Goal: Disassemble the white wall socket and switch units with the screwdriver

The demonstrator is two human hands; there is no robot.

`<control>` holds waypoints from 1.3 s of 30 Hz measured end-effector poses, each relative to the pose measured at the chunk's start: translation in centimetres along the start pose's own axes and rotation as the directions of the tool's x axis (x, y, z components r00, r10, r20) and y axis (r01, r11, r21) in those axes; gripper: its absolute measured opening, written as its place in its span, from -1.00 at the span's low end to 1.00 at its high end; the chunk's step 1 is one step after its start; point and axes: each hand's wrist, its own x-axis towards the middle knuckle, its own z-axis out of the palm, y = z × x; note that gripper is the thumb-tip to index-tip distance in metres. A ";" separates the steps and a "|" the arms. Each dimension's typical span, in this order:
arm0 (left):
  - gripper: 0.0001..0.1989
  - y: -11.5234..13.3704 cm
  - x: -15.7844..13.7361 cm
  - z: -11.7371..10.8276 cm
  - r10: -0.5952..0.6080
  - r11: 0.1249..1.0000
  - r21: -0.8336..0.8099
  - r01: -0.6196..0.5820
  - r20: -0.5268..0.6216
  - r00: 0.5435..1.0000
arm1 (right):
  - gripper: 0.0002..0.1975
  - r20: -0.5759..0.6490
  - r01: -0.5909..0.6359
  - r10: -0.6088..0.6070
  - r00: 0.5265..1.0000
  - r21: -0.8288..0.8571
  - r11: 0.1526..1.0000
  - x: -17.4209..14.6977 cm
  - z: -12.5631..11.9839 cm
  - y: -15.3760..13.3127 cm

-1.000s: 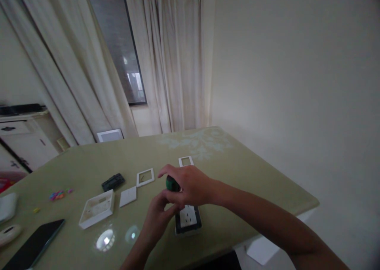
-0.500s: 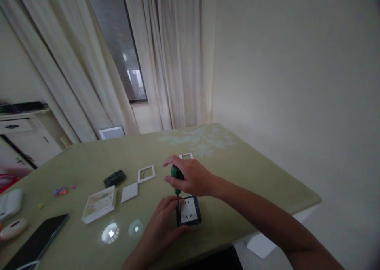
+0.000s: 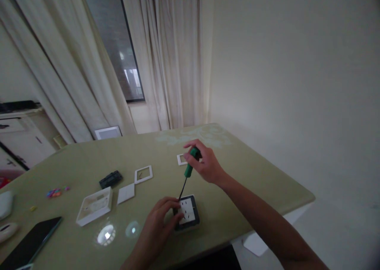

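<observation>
My right hand (image 3: 208, 165) grips a screwdriver (image 3: 188, 170) by its green handle. The tool leans, its dark shaft running down and left to the fingertips of my left hand. Below lies a wall socket (image 3: 189, 212) with a white face and a dark frame, close to the table's near edge. My left hand (image 3: 158, 224) holds the socket at its left side, thumb by the lower edge and fingers by the upper left. Those fingers hide the screwdriver's tip, so I cannot tell whether it touches a screw.
Left of the socket lie a white frame (image 3: 151, 174), a white cover plate (image 3: 126, 193), an open white box (image 3: 95, 206) and a dark module (image 3: 111, 179). Another white frame (image 3: 180, 159) is behind my right hand. A tablet (image 3: 29, 240) and small colourful pieces (image 3: 54, 193) are further left.
My right hand has moved up and to the right with the screwdriver, which has gone from nearly upright to tilted. My left fingers have shifted to the screwdriver's tip at the socket's upper left.
</observation>
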 end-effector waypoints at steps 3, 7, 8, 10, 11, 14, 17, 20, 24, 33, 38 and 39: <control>-0.37 1.0 0.2 0.0 0.001 0.995 0.104 -0.010 0.085 0.996 | -0.68 -0.166 -0.139 0.156 0.974 0.112 0.984 0.7 -0.8 4.1; -0.17 2.4 1.3 -0.3 -0.006 0.971 0.233 -0.047 0.222 0.975 | -0.71 -0.250 -0.356 0.416 0.874 0.253 0.900 0.3 -0.2 10.2; -0.19 2.6 1.6 -0.4 -0.005 0.967 0.247 -0.058 0.246 0.969 | -0.72 -0.254 -0.408 0.478 0.841 0.283 0.868 -0.1 0.1 11.5; -0.20 3.0 2.2 -0.7 0.001 0.963 0.258 -0.076 0.281 0.960 | -0.72 -0.251 -0.492 0.581 0.775 0.337 0.803 -1.0 0.5 13.5; -0.20 3.2 2.5 -0.8 0.002 0.963 0.257 -0.082 0.298 0.955 | -0.72 -0.245 -0.527 0.623 0.743 0.360 0.770 -1.4 0.6 14.3; -0.22 3.6 3.2 -1.1 -0.002 0.966 0.244 -0.085 0.337 0.941 | -0.68 -0.217 -0.599 0.712 0.668 0.411 0.687 -2.1 0.2 15.9; -0.24 3.9 3.5 -1.2 -0.010 0.970 0.230 -0.076 0.355 0.935 | -0.66 -0.196 -0.628 0.751 0.630 0.440 0.642 -2.2 -0.4 16.9; -0.26 4.1 3.7 -1.6 -0.009 0.974 0.214 -0.073 0.361 0.932 | -0.66 -0.163 -0.637 0.756 0.634 0.443 0.630 -2.3 -0.7 17.4; -0.28 4.2 4.0 -2.7 0.014 0.995 0.087 -0.045 0.331 0.943 | -0.67 -0.072 -0.640 0.715 0.696 0.390 0.662 -2.7 0.1 17.5; -0.24 1.0 5.5 -3.6 -0.142 0.953 -0.267 0.145 0.031 0.989 | -0.77 0.178 -0.419 0.411 0.894 0.008 0.908 -4.4 1.5 15.7; -0.20 -0.7 6.5 -2.1 -0.276 0.819 -0.536 0.204 -0.057 0.960 | -0.57 0.228 -0.147 0.169 0.959 -0.113 0.983 -4.1 2.6 13.7; -0.23 -0.9 6.8 -1.7 -0.296 0.781 -0.591 0.202 -0.065 0.953 | -0.41 0.241 -0.089 0.115 0.964 -0.119 0.989 -3.8 2.9 13.1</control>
